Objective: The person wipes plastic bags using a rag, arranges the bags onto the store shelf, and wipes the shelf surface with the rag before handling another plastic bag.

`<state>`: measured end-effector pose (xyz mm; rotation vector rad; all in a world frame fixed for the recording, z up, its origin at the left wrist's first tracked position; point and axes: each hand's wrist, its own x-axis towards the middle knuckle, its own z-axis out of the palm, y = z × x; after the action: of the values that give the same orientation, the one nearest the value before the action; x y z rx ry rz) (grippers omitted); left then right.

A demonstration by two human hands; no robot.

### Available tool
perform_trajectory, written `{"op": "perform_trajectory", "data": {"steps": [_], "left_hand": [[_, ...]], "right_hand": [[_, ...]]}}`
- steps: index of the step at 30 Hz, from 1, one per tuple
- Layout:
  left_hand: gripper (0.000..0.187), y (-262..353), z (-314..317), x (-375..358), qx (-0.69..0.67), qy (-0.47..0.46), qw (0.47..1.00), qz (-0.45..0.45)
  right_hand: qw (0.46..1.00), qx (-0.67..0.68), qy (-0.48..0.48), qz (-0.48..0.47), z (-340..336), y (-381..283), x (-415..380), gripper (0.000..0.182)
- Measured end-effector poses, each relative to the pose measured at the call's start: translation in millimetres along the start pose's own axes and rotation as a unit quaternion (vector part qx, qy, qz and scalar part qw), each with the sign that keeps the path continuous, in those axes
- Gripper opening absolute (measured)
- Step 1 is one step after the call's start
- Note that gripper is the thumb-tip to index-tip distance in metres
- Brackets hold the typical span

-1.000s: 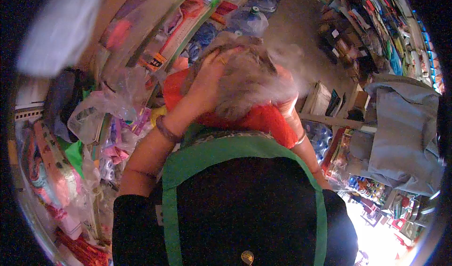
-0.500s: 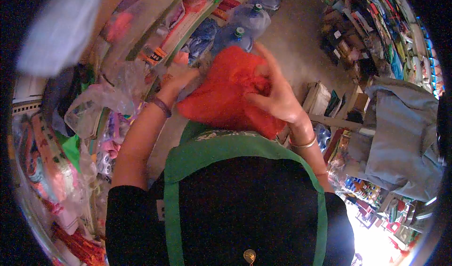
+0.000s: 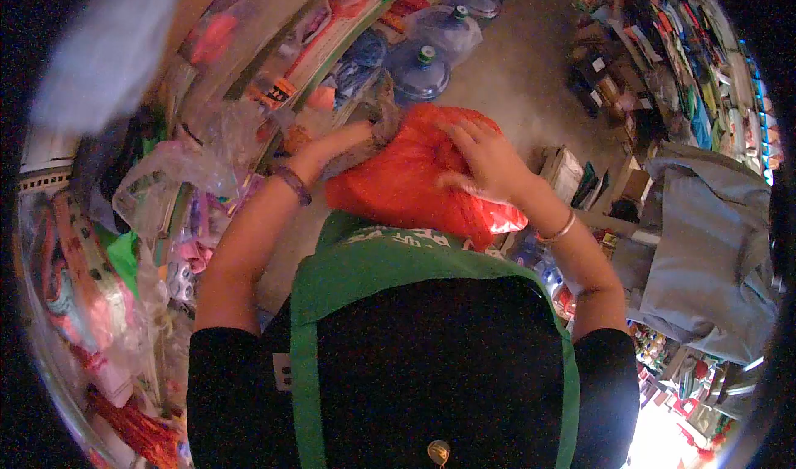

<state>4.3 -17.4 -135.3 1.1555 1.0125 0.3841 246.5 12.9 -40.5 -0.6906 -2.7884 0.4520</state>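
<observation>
A red plastic bag [image 3: 390,183], bulging and crumpled, is in front of my green apron [image 3: 373,262]. My right hand [image 3: 489,162] lies over the bag's right side, its fingers apart and its thumb stretched across the red surface. On the other side, my left hand [image 3: 344,141] reaches to the bag's upper left edge. A greyish, see-through piece of plastic [image 3: 384,108] hangs about its fingertips. The left fingers are hidden by it, so their grip does not show. What the red bag contains cannot be seen.
Large blue water jugs [image 3: 419,71] stand on the floor ahead. Shelves with packaged goods [image 3: 307,63] and clear plastic bags [image 3: 166,174] line the left. To the right are a grey cloth cover [image 3: 705,245], open boxes [image 3: 568,174] and crowded shelves [image 3: 680,63].
My right hand has loosened from the bag's bunched part and spread over its side, its elbow moving outward. The red bag sits slightly lower and to the right. My left hand has moved right.
</observation>
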Motion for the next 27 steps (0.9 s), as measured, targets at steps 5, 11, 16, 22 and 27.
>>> {"op": "perform_trajectory", "data": {"steps": [5,11,16,22,27], "left_hand": [[0.045,3.4,5.3,3.4,-0.009,0.025,0.999,0.023],[0.045,17.2,3.2,-28.2,-0.024,0.287,0.948,0.132],[0.045,50.0,7.7,-15.9,0.203,0.449,0.849,0.191],[0.046,94.8,81.7,4.7,0.429,0.457,0.722,0.292],[0.043,91.1,115.9,-16.3,0.398,0.382,0.691,0.468]], "right_hand": [[0.997,0.008,-0.062,0.04,6.9,27.9,-34.0,0.039],[0.909,0.323,0.07,0.254,-22.6,19.4,-32.1,0.023],[0.771,0.465,0.271,0.341,-52.1,31.0,-17.5,0.016],[0.616,0.562,0.435,0.342,-60.8,11.1,25.4,0.018],[0.802,0.369,0.396,0.252,-52.1,54.0,14.3,0.027]]}}
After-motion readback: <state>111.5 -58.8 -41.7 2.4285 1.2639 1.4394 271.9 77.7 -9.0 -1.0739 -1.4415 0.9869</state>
